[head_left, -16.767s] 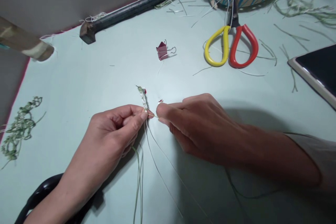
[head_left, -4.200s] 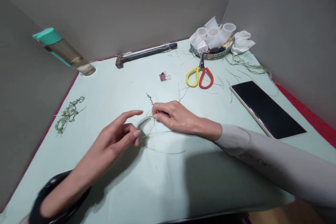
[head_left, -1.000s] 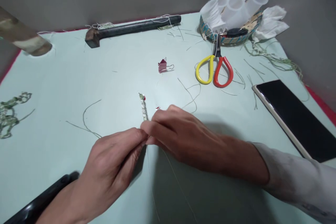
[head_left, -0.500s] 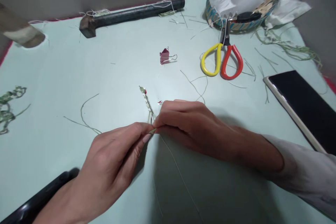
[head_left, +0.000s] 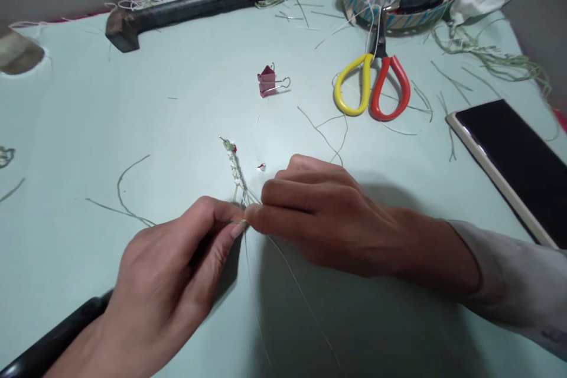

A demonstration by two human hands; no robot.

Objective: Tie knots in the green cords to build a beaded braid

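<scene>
A short knotted cord piece (head_left: 233, 164), pale green and white with a red bead at its far tip, lies on the light green table (head_left: 186, 118). Thin green strands (head_left: 283, 274) run from its near end toward me. My left hand (head_left: 172, 271) pinches these strands with thumb and forefinger just below the knotted part. My right hand (head_left: 319, 212) meets it fingertip to fingertip and pinches the same strands. Both hands are closed on the strands. A tiny red bead (head_left: 261, 166) lies beside the cord.
A red binder clip (head_left: 267, 81) sits beyond the cord. Yellow-and-red scissors (head_left: 371, 85) lie by a woven basket (head_left: 401, 15). A phone (head_left: 516, 159) is at the right. A dark bar (head_left: 199, 6) lies along the far edge. A loose strand (head_left: 128, 189) curls at left.
Both hands have kept pinching at the cord's near end and have slid slightly left. The camera has tilted down, so the far objects sit higher in the picture.
</scene>
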